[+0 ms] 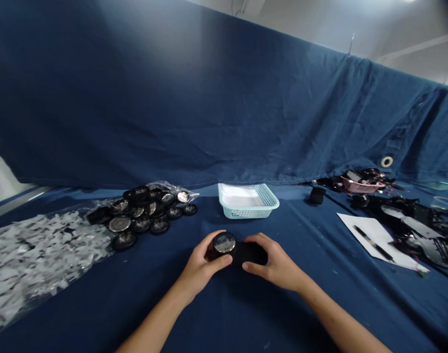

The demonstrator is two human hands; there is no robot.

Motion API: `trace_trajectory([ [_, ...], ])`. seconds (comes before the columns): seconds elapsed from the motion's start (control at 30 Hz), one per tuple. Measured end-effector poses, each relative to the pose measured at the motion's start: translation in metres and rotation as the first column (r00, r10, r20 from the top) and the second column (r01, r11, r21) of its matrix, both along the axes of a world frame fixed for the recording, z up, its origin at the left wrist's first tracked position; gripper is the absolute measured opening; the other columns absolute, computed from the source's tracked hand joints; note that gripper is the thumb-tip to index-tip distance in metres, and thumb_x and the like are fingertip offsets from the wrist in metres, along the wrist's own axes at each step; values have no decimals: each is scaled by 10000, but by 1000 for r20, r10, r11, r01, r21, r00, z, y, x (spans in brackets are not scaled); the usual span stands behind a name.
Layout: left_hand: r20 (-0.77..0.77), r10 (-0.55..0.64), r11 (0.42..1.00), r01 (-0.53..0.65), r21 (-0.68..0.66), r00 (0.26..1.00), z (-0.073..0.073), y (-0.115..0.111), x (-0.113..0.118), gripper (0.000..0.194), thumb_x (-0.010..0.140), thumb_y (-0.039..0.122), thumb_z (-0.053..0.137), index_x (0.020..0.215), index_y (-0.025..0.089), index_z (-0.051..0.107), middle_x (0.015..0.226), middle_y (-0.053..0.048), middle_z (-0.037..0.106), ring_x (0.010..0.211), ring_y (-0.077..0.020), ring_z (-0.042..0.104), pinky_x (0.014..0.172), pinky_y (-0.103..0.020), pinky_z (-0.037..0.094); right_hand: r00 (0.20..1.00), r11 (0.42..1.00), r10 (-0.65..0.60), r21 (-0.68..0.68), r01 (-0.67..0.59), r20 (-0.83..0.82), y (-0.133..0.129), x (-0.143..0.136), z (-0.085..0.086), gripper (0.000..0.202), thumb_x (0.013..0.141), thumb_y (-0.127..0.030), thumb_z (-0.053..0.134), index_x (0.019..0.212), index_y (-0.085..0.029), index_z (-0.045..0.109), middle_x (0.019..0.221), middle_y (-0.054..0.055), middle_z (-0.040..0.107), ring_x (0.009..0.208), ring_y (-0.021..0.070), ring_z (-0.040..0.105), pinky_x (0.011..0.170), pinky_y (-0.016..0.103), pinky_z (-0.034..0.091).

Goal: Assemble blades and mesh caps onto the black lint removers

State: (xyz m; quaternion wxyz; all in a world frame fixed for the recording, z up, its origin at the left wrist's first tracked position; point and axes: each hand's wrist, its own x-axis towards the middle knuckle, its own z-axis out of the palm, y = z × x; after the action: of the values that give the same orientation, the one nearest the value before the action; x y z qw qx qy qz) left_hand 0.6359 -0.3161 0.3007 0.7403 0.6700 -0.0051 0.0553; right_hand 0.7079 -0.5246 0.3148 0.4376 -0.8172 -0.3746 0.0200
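My L hand is clamped on a round blk part, shiny top facing up, thumb on the near side. My R hand grips a blk piece right beside it, thumb & fingers on opp. sides; the 2 look to be touching, can't tell if they're joined or if they rest on the blue cloth. Both are mid-tbl, nearer me than the lt-blue basket, which has white paper in it. Off L: a pile of blk caps, some w/ silver mesh tops, next to a clear bag w/ lots of small white bits. Off R: a white sheet w/ a pen on it, a pink basket heaped w/ stuff, & a tape roll by the curtain.
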Motion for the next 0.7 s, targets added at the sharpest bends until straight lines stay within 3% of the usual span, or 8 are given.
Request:
trace_trajectory([
  [0.27, 43, -100, 986, 93, 139, 994, -2, -11, -5, 582, 699, 305, 767, 1237, 221, 561, 1169, -72, 648, 1101, -276, 578, 957, -382, 435, 998, 998, -29, -51, 32, 61, 14, -20, -7, 428, 711, -408, 765, 1095, -266, 640, 1010, 76, 637, 902, 291, 560, 797, 447, 425],
  [0.47, 31, -77, 996, 76, 48, 997, -1, -10, -2, 566, 682, 306, 779, 1205, 213, 584, 1170, -78, 656, 1113, -276, 578, 960, -373, 435, 1000, 1000, -25, -5, 25, 10, 6, -11, -7, 660, 654, -434, 810, 1259, -327, 567, 1128, 59, 658, 1011, 321, 565, 895, 504, 397],
  [0.6, -13, 4, 999, -4, -31, 1000, 1, -6, 0, 585, 663, 310, 803, 1198, 206, 592, 1154, -81, 668, 1102, -265, 585, 943, -353, 445, 998, 998, -56, -17, 56, 20, -1, -2, -6, 596, 682, -438, 790, 1234, -316, 600, 1152, 64, 658, 1057, 321, 566, 945, 519, 390],
  [0.7, -57, 66, 995, -70, -73, 996, 0, -1, 1, 603, 682, 330, 795, 1230, 208, 572, 1149, -88, 663, 1033, -248, 608, 802, -307, 493, 997, 997, -75, 15, 75, -6, -4, 4, -4, 531, 709, -434, 769, 1201, -294, 626, 1168, 69, 657, 1078, 315, 574, 969, 514, 401],
])
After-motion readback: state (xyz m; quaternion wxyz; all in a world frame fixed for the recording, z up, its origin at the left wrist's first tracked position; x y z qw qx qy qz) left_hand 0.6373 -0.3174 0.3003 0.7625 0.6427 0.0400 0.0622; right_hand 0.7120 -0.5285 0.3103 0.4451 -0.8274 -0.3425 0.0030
